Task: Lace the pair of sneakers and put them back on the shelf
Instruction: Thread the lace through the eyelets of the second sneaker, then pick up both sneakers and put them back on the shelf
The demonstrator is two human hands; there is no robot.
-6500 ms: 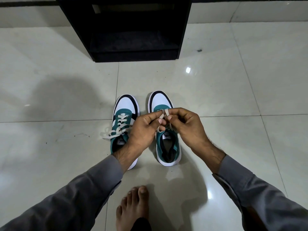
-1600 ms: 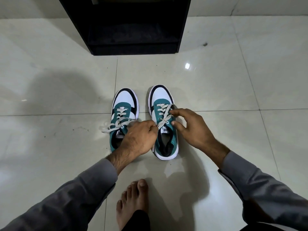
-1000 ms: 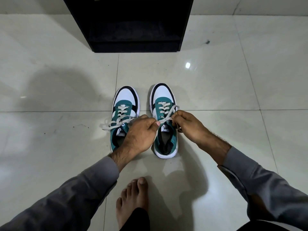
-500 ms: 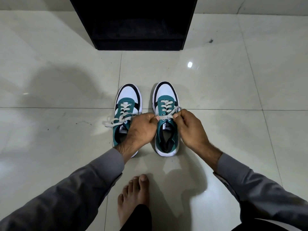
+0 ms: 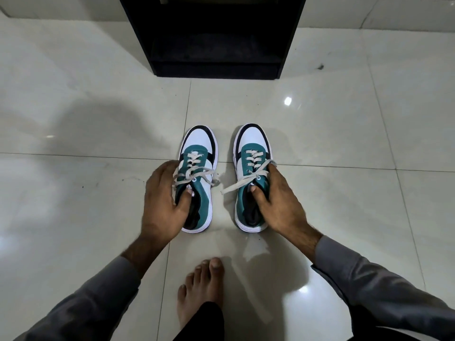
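Sneakers on the floor tiles, laced: left hand [image 5: 163, 200] clasps the left sneaker [image 5: 198, 178], right hand [image 5: 275, 200] the right sneaker [image 5: 251, 178], thumbs inside collars. Lift level toward the shelf [image 5: 216, 38] ahead; loose lace ends [image 5: 231, 187] could snag.

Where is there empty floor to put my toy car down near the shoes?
Bare tile lies between the sneaker toes and the black shelf, and wide on both sides. It is crowded where the left hand and right hand grip the left sneaker and right sneaker.
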